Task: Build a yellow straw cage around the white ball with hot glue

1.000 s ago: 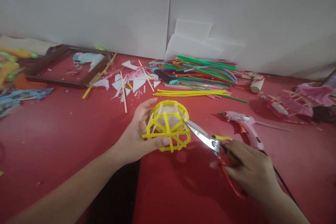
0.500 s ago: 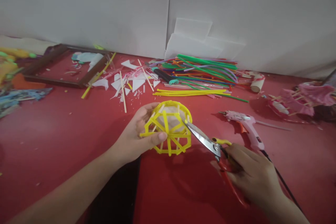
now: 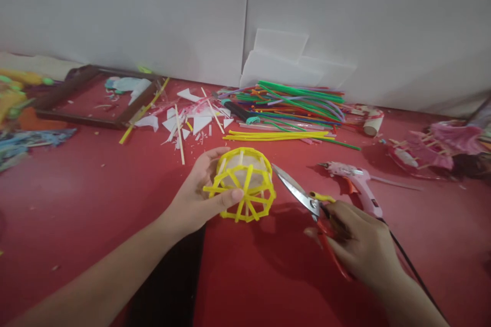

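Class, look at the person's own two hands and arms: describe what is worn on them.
The left hand and right hand are gloveless. No sleeve, watch or bracelet shows on either. No ring shows, though some fingers are hidden.

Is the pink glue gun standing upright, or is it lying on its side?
On its side: the glue gun shows its broad face, nozzle and handle both laid along the table.

You work at a craft workspace, its red tabletop [image 3: 95, 204] strewn with white triangular scraps [image 3: 201, 122], multicolored fuzzy pipe cleaners [image 3: 303, 97] and a pink plastic hot-glue gun [image 3: 355, 179].
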A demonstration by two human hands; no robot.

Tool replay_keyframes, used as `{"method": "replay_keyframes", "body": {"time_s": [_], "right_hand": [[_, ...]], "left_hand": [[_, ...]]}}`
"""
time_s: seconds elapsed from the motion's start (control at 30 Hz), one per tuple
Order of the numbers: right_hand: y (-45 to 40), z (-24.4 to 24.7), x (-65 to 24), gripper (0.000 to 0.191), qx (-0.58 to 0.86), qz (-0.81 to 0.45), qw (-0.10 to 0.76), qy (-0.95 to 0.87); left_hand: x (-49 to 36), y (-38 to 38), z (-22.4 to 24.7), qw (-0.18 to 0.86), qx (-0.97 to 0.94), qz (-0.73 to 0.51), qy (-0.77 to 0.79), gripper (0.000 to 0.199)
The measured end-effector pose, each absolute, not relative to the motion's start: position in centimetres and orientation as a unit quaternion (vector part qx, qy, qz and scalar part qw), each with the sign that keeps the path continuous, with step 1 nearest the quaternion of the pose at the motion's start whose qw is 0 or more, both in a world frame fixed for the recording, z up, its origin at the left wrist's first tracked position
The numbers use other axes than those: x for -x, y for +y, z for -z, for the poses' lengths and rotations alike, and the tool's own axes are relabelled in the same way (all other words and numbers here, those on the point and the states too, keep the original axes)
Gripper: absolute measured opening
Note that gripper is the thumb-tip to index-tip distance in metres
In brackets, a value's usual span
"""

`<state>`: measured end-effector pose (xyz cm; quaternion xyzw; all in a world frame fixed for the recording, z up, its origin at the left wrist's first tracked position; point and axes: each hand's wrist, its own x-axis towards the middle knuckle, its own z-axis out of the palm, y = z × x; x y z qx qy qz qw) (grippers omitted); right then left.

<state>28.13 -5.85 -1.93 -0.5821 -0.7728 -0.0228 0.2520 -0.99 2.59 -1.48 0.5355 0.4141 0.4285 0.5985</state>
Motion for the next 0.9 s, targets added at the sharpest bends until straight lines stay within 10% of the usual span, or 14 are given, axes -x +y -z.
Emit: {"method": "replay_keyframes", "body": {"time_s": [0.9], "right_hand": [[-6.29,1.88,-28.17,0.048,0.588,0.047,0.220,-0.777]], "left_hand": [[0.98,2.50,1.35,0.579,-0.570,-0.417,0.408,0.086]]}}
